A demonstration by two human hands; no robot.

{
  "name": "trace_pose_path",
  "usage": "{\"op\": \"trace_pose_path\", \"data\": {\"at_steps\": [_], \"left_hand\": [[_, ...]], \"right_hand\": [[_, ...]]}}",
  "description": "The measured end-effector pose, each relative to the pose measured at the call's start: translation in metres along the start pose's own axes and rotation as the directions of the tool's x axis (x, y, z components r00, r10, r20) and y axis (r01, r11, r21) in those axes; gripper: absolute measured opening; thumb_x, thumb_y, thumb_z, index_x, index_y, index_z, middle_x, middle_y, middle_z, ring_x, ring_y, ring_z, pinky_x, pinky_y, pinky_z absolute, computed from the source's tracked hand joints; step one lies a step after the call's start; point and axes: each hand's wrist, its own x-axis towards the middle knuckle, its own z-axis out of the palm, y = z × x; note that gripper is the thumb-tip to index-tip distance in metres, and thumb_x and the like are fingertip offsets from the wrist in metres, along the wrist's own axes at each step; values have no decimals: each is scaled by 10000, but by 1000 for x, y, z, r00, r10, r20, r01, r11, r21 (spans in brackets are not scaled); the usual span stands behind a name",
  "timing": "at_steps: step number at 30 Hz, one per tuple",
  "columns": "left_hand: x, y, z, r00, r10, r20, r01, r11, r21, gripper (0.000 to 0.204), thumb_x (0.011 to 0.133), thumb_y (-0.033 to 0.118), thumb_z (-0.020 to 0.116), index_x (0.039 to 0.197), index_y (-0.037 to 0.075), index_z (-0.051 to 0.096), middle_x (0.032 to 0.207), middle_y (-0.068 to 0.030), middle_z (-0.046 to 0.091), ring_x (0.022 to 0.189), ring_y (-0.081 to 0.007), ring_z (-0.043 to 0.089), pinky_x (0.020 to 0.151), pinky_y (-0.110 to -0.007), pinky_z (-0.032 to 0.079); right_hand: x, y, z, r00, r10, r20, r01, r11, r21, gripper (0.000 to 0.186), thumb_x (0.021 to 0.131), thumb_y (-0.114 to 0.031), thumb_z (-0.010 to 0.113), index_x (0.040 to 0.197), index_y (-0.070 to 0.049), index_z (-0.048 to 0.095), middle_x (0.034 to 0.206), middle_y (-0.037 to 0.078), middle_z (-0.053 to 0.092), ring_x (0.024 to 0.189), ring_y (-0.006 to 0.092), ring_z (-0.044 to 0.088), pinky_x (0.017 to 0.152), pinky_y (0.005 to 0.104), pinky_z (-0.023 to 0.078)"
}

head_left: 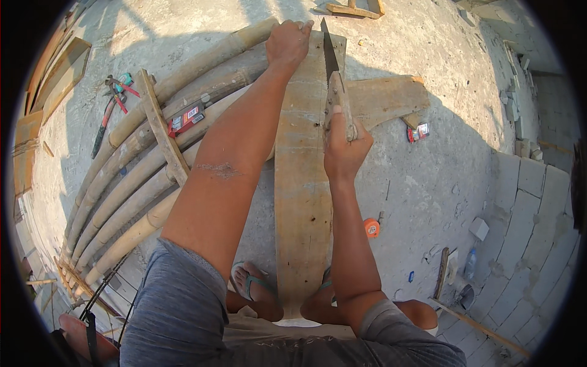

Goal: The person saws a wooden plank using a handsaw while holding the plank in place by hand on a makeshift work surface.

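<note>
The left hand (287, 43) grips the far end of a bamboo slab (302, 202) that lies lengthwise between the feet. The right hand (343, 147) is closed around a knife (333, 79), blade on the slab's right edge. Bamboo poles (140, 165) lie just left.

The right hand (343, 147) wraps the saw handle (340, 107) so the grip itself is mostly covered, and the blade's teeth are too fine to make out; the left hand (287, 43) folds over the far end of the plank (302, 202), hiding that corner, while the plank's near end disappears between the knees. Left of the left arm, the bamboo poles (122, 183) run off into the dark rim; the small packet (419, 131) right of the right hand is too tiny to identify.
</note>
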Motion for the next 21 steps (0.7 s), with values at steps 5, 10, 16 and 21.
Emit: {"op": "trace_pose_path", "data": {"at_steps": [5, 10, 16, 21], "left_hand": [[-2, 27, 17, 999, -15, 48, 18, 998, -56, 546, 1007, 563, 534, 1170, 94, 759, 1156, -247, 699, 1165, -403, 637, 977, -495, 526], [2, -3, 4, 998, 63, -5, -63, 998, 25, 542, 1005, 561, 537, 1156, 93, 765, 1154, -212, 711, 1160, -400, 639, 979, -494, 524], [0, 18, 11, 999, 50, 6, -50, 998, -26, 516, 1013, 539, 540, 1140, 95, 771, 1162, -185, 718, 1173, -388, 630, 984, -494, 522], [2, 5, 0, 999, 34, -16, -33, 999, 38, 516, 1008, 541, 546, 1120, 91, 772, 1178, -184, 716, 1176, -392, 631, 985, -494, 522]], "right_hand": [[99, 5, 31, 994, -96, -59, 89, 990, -113, 293, 1001, -227, 661, 950, 51, 738, 683, -8, 600, 583, 64, 509, 511, 262, 388], [-34, -4, -13, 991, -126, -44, 127, 992, 17, 289, 989, -196, 656, 845, 47, 714, 670, -3, 594, 585, 64, 501, 514, 277, 388], [97, -13, 24, 993, 112, -26, -115, 983, -145, 287, 995, -195, 655, 879, 59, 723, 677, 48, 633, 647, 117, 528, 629, 393, 470], [-28, -24, -17, 997, -77, -7, 77, 996, -36, 322, 999, -211, 654, 818, 52, 700, 665, 49, 631, 655, 104, 510, 627, 380, 458]]}}
